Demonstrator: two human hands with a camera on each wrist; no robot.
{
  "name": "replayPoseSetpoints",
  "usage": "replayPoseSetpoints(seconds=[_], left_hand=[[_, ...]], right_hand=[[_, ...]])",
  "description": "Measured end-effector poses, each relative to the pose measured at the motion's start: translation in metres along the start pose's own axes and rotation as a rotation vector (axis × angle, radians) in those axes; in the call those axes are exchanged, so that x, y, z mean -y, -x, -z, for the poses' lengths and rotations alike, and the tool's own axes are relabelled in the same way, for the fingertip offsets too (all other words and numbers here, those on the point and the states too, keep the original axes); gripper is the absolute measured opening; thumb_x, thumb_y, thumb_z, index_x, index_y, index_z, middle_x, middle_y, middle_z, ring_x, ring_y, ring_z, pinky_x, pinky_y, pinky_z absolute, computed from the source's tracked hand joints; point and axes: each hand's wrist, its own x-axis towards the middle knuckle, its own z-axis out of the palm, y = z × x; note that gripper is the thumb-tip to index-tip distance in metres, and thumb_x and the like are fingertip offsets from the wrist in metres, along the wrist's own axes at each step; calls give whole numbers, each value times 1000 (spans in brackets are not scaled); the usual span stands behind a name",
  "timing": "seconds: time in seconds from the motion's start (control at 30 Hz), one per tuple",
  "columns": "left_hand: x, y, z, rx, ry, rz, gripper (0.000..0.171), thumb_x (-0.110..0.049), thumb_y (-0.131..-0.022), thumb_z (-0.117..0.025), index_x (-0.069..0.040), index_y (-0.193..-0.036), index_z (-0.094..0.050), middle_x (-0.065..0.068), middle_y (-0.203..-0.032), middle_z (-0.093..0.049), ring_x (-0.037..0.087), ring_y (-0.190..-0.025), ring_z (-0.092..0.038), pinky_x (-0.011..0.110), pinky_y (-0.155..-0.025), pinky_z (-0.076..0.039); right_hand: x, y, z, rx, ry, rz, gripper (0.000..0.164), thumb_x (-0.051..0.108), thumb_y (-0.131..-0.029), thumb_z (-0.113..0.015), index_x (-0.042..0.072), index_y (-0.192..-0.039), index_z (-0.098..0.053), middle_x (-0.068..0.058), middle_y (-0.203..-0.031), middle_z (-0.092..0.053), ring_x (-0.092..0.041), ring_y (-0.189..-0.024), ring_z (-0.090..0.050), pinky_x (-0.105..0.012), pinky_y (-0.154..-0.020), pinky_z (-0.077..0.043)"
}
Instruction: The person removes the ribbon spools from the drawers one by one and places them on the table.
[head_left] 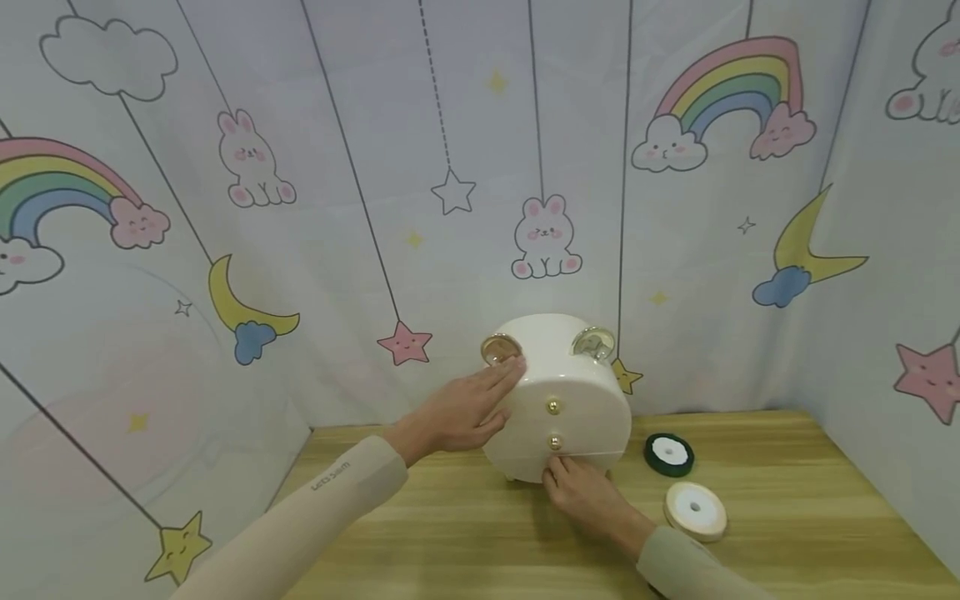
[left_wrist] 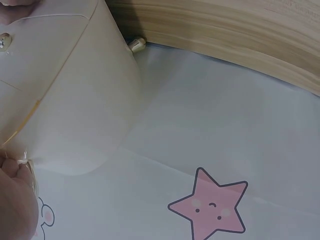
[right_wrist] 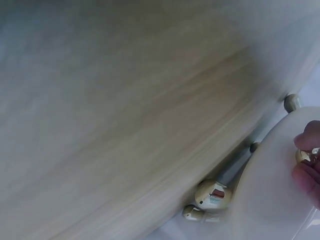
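Note:
A white, round, alarm-clock-shaped drawer box [head_left: 517, 442] stands on the table on small gold feet. Two gold ear-like discs [head_left: 593, 342] sit on its top, and two gold knobs [head_left: 553, 406] show down its front. My left hand [head_left: 461, 412] rests against the upper left edge of the box, fingers extended beside the left disc. Low on the front, my right hand [head_left: 588, 500] pinches another gold knob [right_wrist: 302, 156] between thumb and finger, as the right wrist view shows. Thin seams cross the front above that knob.
To the right of the box lie a dark green ribbon spool [head_left: 669, 454] and a cream ribbon spool [head_left: 695, 510]. The wooden table [head_left: 450, 533] backs onto a white curtain [head_left: 337, 250] printed with stars, rabbits and rainbows, which also hangs at both sides.

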Motion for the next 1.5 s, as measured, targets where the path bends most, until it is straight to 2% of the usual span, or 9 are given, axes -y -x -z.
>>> replayPoseSetpoints(seconds=[0.03,0.07,0.13,0.2,0.27,0.8,1.0,1.2,1.5], left_hand=[[0,0,0,0,0,1,68,-30,-110,-44,-5,-168,-20,11,-176,-23,25,-163,-28,42,-130,-34],[0,0,0,-2,-2,1,68,-30,-110,-44,-5,-168,-20,11,-176,-23,25,-163,-28,42,-130,-34],[0,0,0,-6,-1,2,68,-30,-110,-44,-5,-168,-20,11,-176,-23,25,-163,-28,42,-129,-35],[1,0,0,-5,-2,4,68,-30,-110,-44,-6,-168,-20,10,-176,-23,25,-163,-28,42,-129,-35],[0,0,1,-2,-3,6,68,-30,-110,-45,-6,-168,-20,10,-176,-23,25,-163,-28,42,-129,-35],[4,0,0,-9,-8,-4,67,-30,-109,-45,-6,-168,-23,12,-174,-29,27,-160,-34,44,-127,-39],[7,-2,3,23,-26,9,66,-33,-110,-42,-10,-169,-22,8,-175,-28,26,-160,-35,43,-128,-38],[6,-1,8,22,-21,-8,65,-32,-110,-43,-8,-168,-25,10,-174,-30,31,-158,-39,45,-126,-40],[5,-3,12,38,-29,-7,65,-33,-111,-41,-8,-168,-23,10,-174,-28,31,-158,-37,46,-126,-39]], right_hand=[[0,-1,0,-4,0,2,12,2,-86,-71,3,-98,-73,-9,-97,-67,-16,-82,-65,-26,-68,-58],[0,-1,0,-10,1,2,12,-1,-92,-62,3,-97,-73,-9,-96,-67,-16,-81,-65,-26,-67,-58],[1,-2,-1,-28,2,-2,36,-6,-101,-39,2,-96,-73,-9,-94,-67,-16,-80,-65,-26,-66,-58],[1,-3,-1,-46,7,-8,59,-8,-104,-16,2,-94,-72,-9,-93,-66,-16,-78,-65,-26,-65,-57],[2,-4,-1,-61,12,-11,69,-7,-105,-4,2,-93,-72,-9,-92,-66,-17,-78,-64,-27,-64,-57],[4,-1,-4,-115,37,-19,67,-8,-105,-8,3,-87,-72,-9,-89,-65,-17,-75,-63,-26,-62,-56],[5,-1,-3,-100,38,-14,69,-8,-104,-7,3,-89,-73,-8,-90,-66,-16,-75,-65,-26,-64,-58],[7,0,-1,-105,40,-10,67,-8,-105,-8,3,-90,-73,-9,-90,-66,-18,-76,-66,-27,-64,-58],[10,1,9,-102,22,2,67,-9,-103,-8,4,-90,-72,-6,-89,-64,-15,-75,-63,-26,-63,-57]])
